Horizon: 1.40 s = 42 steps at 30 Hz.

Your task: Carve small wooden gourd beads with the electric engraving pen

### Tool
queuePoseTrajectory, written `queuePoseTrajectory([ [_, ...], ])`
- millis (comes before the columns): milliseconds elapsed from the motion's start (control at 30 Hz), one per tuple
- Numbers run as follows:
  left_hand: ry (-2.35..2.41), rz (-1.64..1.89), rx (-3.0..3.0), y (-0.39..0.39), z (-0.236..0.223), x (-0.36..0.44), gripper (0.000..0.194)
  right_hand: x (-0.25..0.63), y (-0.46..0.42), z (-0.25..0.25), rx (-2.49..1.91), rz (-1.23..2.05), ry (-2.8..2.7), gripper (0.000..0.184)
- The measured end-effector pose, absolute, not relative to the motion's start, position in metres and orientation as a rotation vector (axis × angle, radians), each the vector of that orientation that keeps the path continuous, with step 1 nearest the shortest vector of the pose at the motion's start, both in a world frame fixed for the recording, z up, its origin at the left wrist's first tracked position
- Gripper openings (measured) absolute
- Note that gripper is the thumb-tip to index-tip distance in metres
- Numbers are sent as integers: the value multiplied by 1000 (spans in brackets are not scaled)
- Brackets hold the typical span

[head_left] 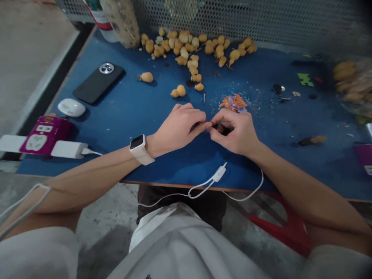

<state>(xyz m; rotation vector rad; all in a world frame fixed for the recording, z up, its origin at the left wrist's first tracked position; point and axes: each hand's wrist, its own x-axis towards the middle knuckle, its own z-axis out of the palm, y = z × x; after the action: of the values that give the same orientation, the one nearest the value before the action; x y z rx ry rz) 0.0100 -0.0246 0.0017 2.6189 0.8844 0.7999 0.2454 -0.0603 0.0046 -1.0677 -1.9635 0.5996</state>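
Observation:
My left hand (181,124), with a watch (141,149) on its wrist, is closed in a pinch above the blue table. Its fingertips meet those of my right hand (240,131), also pinched. Something small and dark shows between and under the fingers, but too little is visible to name it. Just behind my right hand lies a small heap of orange and lilac scraps (234,103), with pale crumbs around it. A small gourd (178,91) rests on the tabletop beyond my left hand, and a tiny pinkish stick (204,98) lies nearby.
Several small dried gourds (177,44) line the back by a perforated metal panel (232,23). At left are a phone (99,83), a white case (71,107) and a purple power socket (46,133). A white cable with a switch (219,173) crosses the front edge. A plastic bag (360,85) stands right.

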Motion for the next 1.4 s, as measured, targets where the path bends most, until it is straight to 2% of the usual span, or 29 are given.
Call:
queuePoseTrajectory([
  [333, 758, 855, 2567, -21, 6, 6, 30, 243, -62, 8, -1088, 912, -1782, 26],
  [567, 782, 863, 2491, -22, 5, 6, 38, 241, -62, 13, -1085, 997, -1735, 27],
  [733, 778, 1016, 2498, -33, 14, 5, 39, 251, -47, 1, -1103, 925, -1564, 32],
  [800, 488, 910, 2631, -40, 21, 6, 34, 257, -38, -5, -1093, 907, -1503, 37],
  [900, 59, 522, 2720, -50, 26, 11, 32, 264, -29, -12, -1107, 869, -1484, 41],
  [1033, -104, 210, 2771, -57, 24, 17, 32, 266, -24, -22, -1135, 875, -1493, 43],
  [1133, -114, 158, 2780, -57, 21, 18, 34, 265, -23, -26, -1114, 909, -1505, 52],
  [1267, -69, 145, 2739, -61, 22, 18, 30, 262, -23, -24, -1097, 929, -1477, 42],
  [1400, -57, 204, 2767, -64, 22, 19, 32, 258, -23, -18, -1084, 937, -1431, 42],
])
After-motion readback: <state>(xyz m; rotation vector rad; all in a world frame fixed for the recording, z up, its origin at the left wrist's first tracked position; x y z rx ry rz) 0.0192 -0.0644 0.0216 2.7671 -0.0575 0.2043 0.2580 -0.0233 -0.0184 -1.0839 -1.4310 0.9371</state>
